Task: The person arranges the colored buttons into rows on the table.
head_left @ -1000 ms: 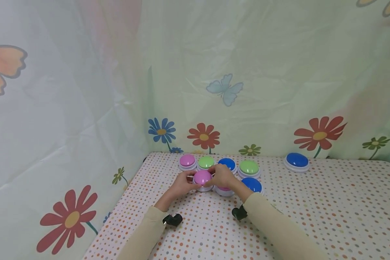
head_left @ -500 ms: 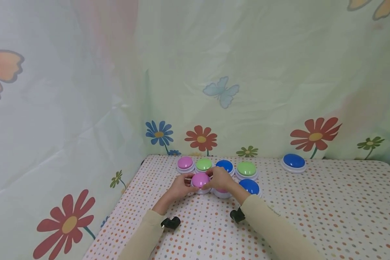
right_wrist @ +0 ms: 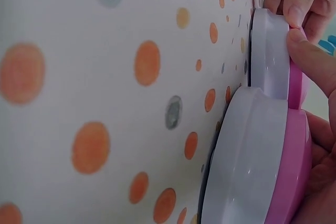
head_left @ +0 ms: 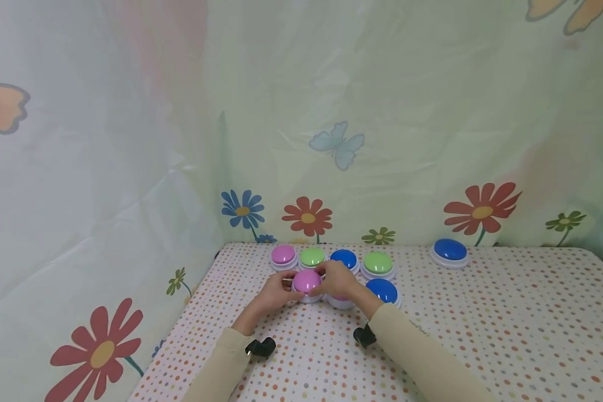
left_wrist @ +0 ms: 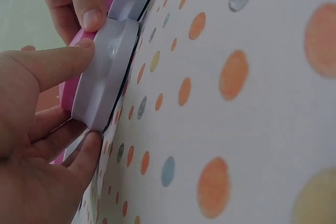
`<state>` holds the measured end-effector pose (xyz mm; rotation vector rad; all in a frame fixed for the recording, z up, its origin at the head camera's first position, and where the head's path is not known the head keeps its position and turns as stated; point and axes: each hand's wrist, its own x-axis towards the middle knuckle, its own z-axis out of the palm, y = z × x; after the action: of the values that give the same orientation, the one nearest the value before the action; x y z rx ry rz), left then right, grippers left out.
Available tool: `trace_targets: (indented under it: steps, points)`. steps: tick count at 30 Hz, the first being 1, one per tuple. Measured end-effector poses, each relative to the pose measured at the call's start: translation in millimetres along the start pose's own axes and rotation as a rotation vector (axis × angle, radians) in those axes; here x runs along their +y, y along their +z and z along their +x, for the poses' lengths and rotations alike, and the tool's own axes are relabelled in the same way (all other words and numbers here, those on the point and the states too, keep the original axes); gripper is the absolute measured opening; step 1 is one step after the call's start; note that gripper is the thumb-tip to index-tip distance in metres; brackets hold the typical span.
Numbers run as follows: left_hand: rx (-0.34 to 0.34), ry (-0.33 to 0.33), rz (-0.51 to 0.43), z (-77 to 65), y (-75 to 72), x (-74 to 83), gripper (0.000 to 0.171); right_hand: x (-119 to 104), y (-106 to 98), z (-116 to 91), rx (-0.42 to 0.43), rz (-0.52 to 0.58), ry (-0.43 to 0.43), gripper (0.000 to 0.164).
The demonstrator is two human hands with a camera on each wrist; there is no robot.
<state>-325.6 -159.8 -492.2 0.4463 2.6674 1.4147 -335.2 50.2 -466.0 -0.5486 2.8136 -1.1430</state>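
Note:
A pink domed push button with a white round base sits on the dotted tablecloth, at the left end of the front row. My left hand holds it from the left, thumb on the near rim and fingers curled around the side, as the left wrist view shows. From the right, my right hand grips the same button by its rim, the two thumbs close together. Under the right palm stands a second pink button, its base right against the held one. A blue button stands at that row's right end.
Behind is a row of buttons: pink, green, blue and green. Another blue button stands apart at the back right. A flowered curtain borders the table at the back and left.
The view has shifted slightly, so everything appears a little lower and further left. Both hands stay on the same pink button, with no clear movement against the other buttons.

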Motion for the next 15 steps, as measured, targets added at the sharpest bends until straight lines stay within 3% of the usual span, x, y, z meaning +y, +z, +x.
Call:
trace_targets:
  steps: [7,15]
  points:
    - [0.005,0.007,-0.020,0.4,-4.9,6.8,0.070,-1.0,1.7,-1.4,0.006,-0.018,-0.021,0.062]
    - [0.047,0.137,-0.038,19.7,-18.5,34.2,0.058,-0.8,-6.5,-0.5,0.018,-0.023,-0.052,0.066]
